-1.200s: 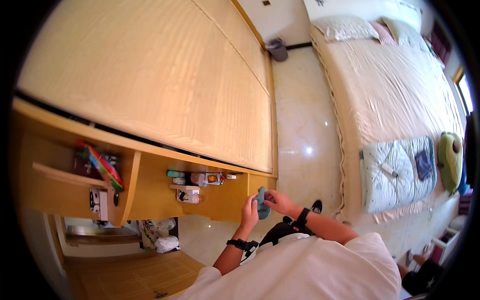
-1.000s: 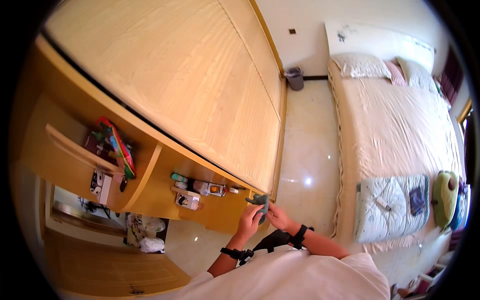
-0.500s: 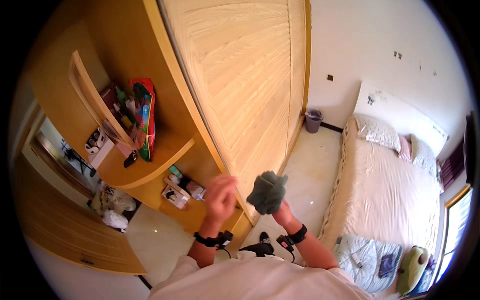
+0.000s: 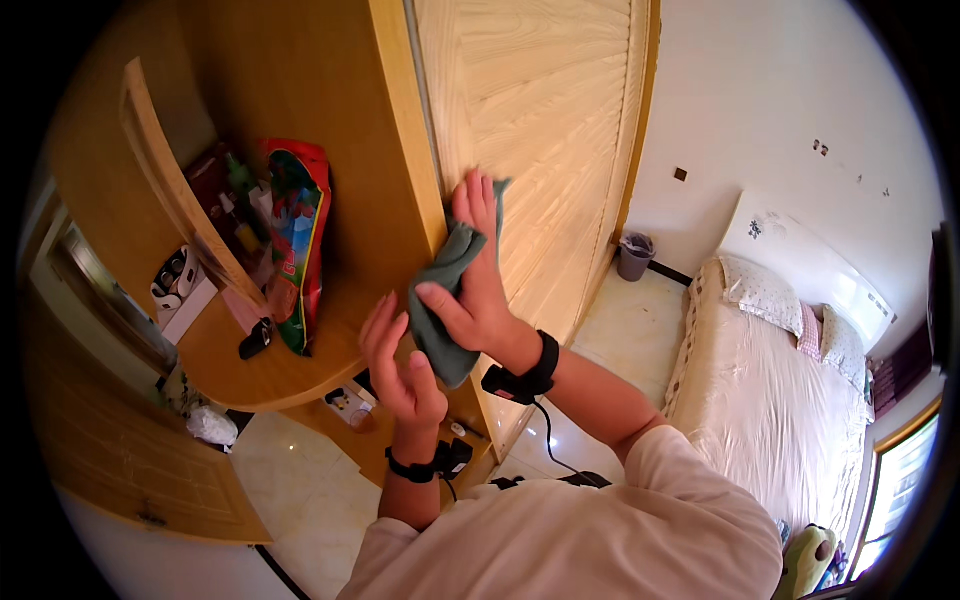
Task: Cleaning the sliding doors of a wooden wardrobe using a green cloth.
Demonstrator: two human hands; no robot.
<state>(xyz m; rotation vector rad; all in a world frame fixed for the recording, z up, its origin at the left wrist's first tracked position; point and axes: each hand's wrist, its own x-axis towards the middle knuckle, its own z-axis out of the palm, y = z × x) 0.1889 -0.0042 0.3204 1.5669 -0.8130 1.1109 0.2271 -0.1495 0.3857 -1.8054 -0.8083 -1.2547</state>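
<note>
A grey-green cloth [image 4: 447, 330] is draped over the front edge of the wooden cabinet, beside the pale wardrobe door [image 4: 540, 130]. My right hand [image 4: 478, 285] keeps hold of it, the thumb across the cloth and the fingers reaching up along the door's edge. A corner of the fabric sticks out past my fingertips. Just left of the cloth, my left hand [image 4: 405, 375] is raised with fingers apart and nothing in it, in front of the rounded shelf [image 4: 230, 365]. A black wrist strap with a small box is on each wrist.
On the shelf stand a red and green bag [image 4: 298, 245], a leaning wood-framed mirror [image 4: 180, 190], bottles and a white box [image 4: 190, 305]. A lower shelf holds small items. Over to the right are a bed [image 4: 775, 400] and a grey bin [image 4: 636, 257].
My right hand has carried the cloth up and left, from in front of me onto the cabinet edge. My left hand has shifted slightly left, and my view has come closer to the shelves.
</note>
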